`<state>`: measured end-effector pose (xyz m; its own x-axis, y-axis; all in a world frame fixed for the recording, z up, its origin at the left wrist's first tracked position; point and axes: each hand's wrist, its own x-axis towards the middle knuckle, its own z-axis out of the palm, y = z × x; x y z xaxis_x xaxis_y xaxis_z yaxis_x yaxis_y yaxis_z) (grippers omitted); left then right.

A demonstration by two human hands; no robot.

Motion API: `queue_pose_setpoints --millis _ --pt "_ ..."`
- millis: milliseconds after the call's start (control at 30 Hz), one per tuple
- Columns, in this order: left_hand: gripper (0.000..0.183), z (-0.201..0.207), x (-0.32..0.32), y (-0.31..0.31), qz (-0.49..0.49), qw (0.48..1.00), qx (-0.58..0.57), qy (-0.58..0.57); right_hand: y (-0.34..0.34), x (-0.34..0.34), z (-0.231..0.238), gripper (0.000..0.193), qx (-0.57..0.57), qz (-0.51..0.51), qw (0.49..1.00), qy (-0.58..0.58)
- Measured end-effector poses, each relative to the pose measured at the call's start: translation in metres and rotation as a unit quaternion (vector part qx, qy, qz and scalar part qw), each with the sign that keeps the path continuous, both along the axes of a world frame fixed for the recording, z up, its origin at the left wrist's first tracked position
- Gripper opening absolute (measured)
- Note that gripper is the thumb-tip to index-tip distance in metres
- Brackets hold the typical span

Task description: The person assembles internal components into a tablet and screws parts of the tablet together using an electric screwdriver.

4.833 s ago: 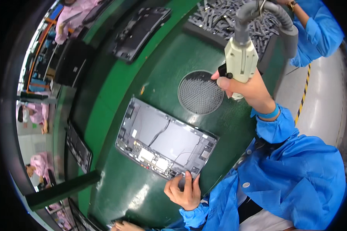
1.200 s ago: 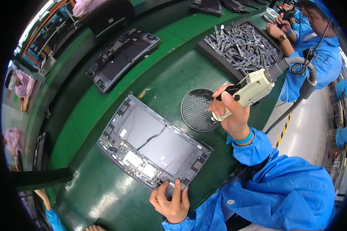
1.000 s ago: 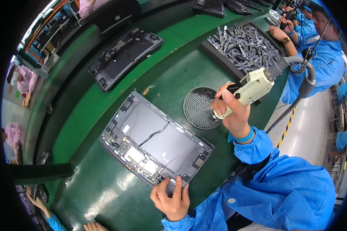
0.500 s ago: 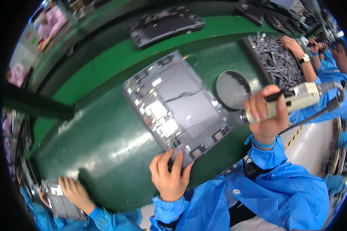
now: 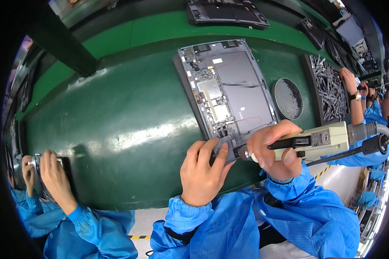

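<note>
A dark grey tablet-like device [image 5: 250,64], its inside exposed, lies tilted on the green bench. Its circuit board [image 5: 209,88] runs along the left side, and thin wires cross the bare panel. At its near corner my left hand [image 5: 202,175] grips the edge, fingertips on a small dark part [image 5: 229,146]. My right hand [image 5: 274,149] is wrapped round a cream electric screwdriver [image 5: 326,140] with a black lever and a cord. The screwdriver's metal nose points left at that same corner, close to my left fingers. Its bit cannot be made out.
A round dish [image 5: 288,98] of tiny pieces stands right of the device. Beyond it is a tray [image 5: 314,86] of dark strips, with a co-worker's hand [image 5: 349,80] at it. Another device [image 5: 229,13] lies on the far shelf. A co-worker's hands [image 5: 56,179] work at left.
The screwdriver has come down and left to the device's near corner. The view has shifted, and the device sits more upright in it. My left hand stays at the corner.
</note>
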<state>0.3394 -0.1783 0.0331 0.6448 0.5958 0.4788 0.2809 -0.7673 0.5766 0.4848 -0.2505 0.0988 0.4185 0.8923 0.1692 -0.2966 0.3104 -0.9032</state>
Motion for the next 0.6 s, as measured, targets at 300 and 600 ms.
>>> queue_pose_setpoints --millis 300,600 --pt "0.045 0.0 -0.001 0.003 -0.01 1.0 -0.003 -0.007 0.004 -0.001 -0.004 0.041 0.031 0.004 0.999 -0.016" --pt "0.04 0.006 -0.005 -0.001 -0.009 1.0 0.025 0.003 -0.002 0.001 -0.014 0.025 0.002 0.02 0.976 -0.218"
